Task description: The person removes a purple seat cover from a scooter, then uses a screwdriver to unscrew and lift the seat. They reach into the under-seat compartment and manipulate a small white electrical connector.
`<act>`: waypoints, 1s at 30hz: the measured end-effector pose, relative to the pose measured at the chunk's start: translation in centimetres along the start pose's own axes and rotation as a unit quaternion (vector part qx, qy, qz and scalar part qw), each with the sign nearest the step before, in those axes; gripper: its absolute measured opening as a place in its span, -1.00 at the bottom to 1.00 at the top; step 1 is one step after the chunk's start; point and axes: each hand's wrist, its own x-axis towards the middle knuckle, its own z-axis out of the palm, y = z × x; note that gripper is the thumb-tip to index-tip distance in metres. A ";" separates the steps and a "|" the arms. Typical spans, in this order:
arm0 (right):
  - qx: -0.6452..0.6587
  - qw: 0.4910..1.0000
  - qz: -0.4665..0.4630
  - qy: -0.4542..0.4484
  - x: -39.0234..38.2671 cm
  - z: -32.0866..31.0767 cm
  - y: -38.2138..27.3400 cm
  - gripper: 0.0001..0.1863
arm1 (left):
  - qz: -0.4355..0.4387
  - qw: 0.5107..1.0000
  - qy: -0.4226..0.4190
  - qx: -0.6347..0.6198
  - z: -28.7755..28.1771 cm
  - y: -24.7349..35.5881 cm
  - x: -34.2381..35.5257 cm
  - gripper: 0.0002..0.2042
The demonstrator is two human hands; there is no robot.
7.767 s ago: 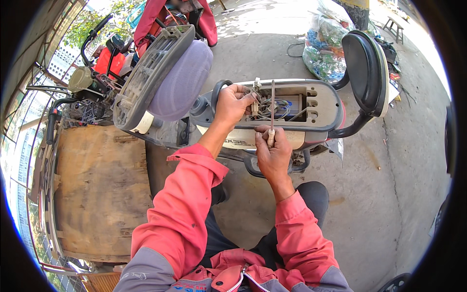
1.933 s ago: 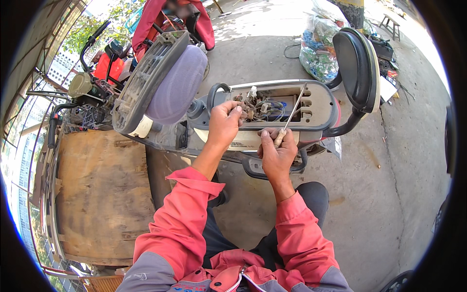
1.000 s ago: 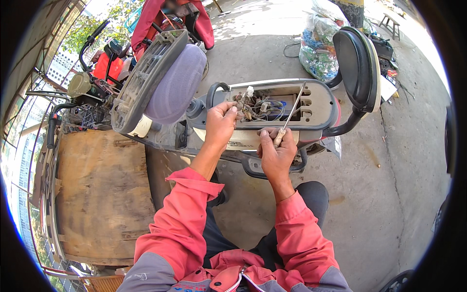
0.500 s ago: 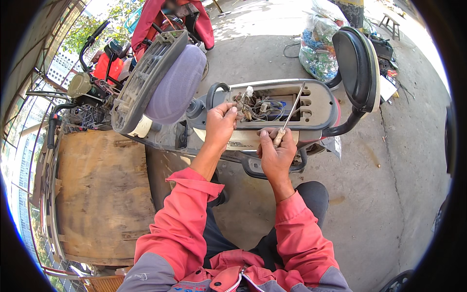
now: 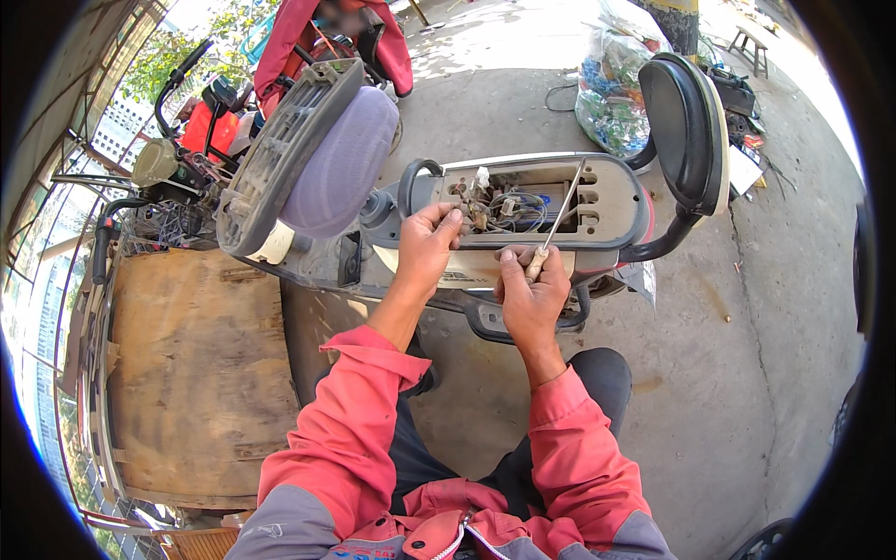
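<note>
My right hand (image 5: 534,297) is closed around the pale handle of a screwdriver (image 5: 560,217), whose long metal shaft slants up and right across the open compartment. Fingers pinched, my left hand (image 5: 427,247) is at the compartment's near-left edge, beside a tangle of wires (image 5: 509,209) and connectors. Whatever lies between those fingertips is too small or hidden to make out. The compartment (image 5: 611,191) is set in the dusty beige body of an electric scooter, and its seat (image 5: 341,163), with a purple-grey cover, is tipped up at the left.
A padded black backrest (image 5: 679,135) rises at the scooter's right end. Plywood (image 5: 196,373) lies at the left, below the handlebar (image 5: 105,229). Behind stand a clear bag of scraps (image 5: 611,93), a small stool (image 5: 749,49) and another vehicle draped in red (image 5: 280,51).
My left hand has shifted slightly to the right and down, its fingertips drawn a little away from the wires. My right hand and the screwdriver stay nearly still.
</note>
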 end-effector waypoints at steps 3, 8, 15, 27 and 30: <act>-0.006 1.000 0.000 -0.001 0.0 0.0 0.1 -0.78 | 0.007 1.000 -0.007 0.005 0.1 -0.1 -0.1 -0.82; -0.004 1.000 -0.004 0.001 0.0 0.0 0.2 -0.79 | 0.005 0.999 -0.016 0.036 0.3 0.9 -0.3 -0.80; -0.002 1.000 0.001 0.002 0.0 0.1 0.1 -0.79 | -0.005 0.997 -0.042 0.069 1.1 2.3 -0.4 -0.81; -0.021 1.000 0.004 -0.011 0.1 -0.4 0.6 -0.78 | -0.014 0.988 -0.011 0.151 -2.3 3.2 -4.5 -0.83; -0.012 1.000 0.002 -0.010 0.1 -0.7 0.4 -0.79 | -0.026 0.981 -0.027 0.190 -3.7 1.2 -7.6 -0.79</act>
